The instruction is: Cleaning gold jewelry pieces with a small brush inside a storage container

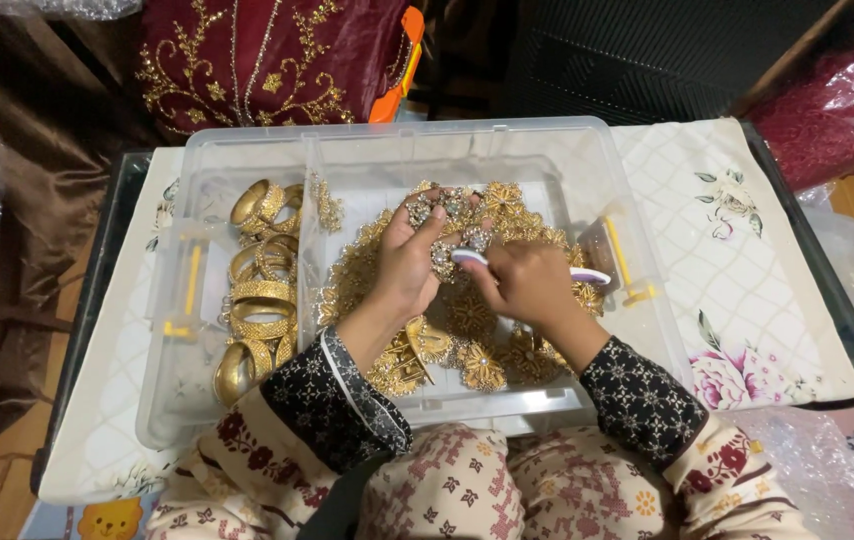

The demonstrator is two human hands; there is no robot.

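A clear plastic storage box point(387, 140) sits on a low table, full of gold jewellery. My left hand point(409, 262) is inside it, fingers curled around a silver jewelled ornament point(447, 215) lifted above a heap of gold floral pieces point(477, 360). Close beside it, my right hand point(527, 285) grips a small white and purple tool point(587, 276), one end touching the ornament near my left fingers. Several gold bangles point(259, 300) lie stacked in the box's left compartment.
The box rests on a white cloth with a floral print point(747, 290) over a dark table. A maroon garment with gold embroidery point(247, 60) lies behind the box. Bubble wrap point(807, 470) sits at the lower right, brown fabric at the left.
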